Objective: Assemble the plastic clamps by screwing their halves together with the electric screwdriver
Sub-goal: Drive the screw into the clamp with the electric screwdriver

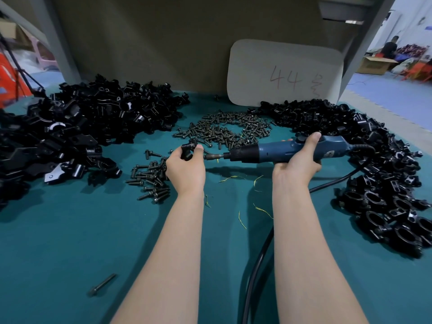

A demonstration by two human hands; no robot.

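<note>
- A small black clamp (188,149) is held above the green surface (70,242), a little left of centre, pinched between the thumb and curled fingers of the left hand (184,164).
- The blue electric screwdriver (287,149) is gripped by the right hand (298,160), with the fingers wrapped round its body and the thumb laid over the top.
- The screwdriver is held roughly level, with its bit (214,156) pointed left at the clamp. The tip is seen just beside the left thumb, but whether it touches the clamp cannot be told.
- A black cable (257,265) is led from the right end of the screwdriver, behind the right forearm, and on toward the near edge between the arms.
- A large heap of loose black clamp halves (81,127) is piled at the far left.
- A heap of ring-shaped assembled clamps (374,183) is spread along the right side.
- A heap of dark screws (229,129) is spread between the two piles, beyond the hands.
- A smaller cluster of screws (152,178) is found just left of the left hand.
- A single screw (101,285) is seen alone at the near left.
- Thin yellow shreds (261,209) are scattered around the forearms.
- A white card (285,73) marked "44" in red is leaned against the far wall, right of centre.
</note>
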